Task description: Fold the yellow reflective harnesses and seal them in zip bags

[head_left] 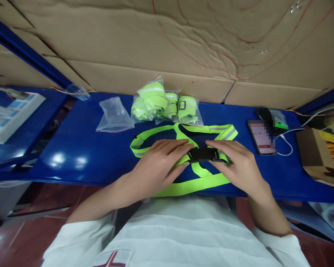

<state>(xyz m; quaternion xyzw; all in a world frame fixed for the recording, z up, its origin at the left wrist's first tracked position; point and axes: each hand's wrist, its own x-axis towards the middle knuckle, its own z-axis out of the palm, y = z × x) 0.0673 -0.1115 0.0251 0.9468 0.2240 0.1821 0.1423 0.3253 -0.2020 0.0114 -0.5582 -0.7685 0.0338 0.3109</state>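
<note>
my left hand is pinching the lime harness at one end of its black buckle, and my right hand is gripping the other end, so the buckle is bridging the small gap between my hands. i can't tell whether its halves are fully latched; if they are only partly seated, a sideways pull could be popping them apart. the loops are spreading slack beyond my fingers, and the wide band is running along the near edge of the blue surface, where a careless tug could be twisting it or dragging it off. beyond my left hand a clear bag is lying, and ahead of both, bagged lime rolls are clustering. past my right hand, a phone is resting, then a cardboard box.
</note>
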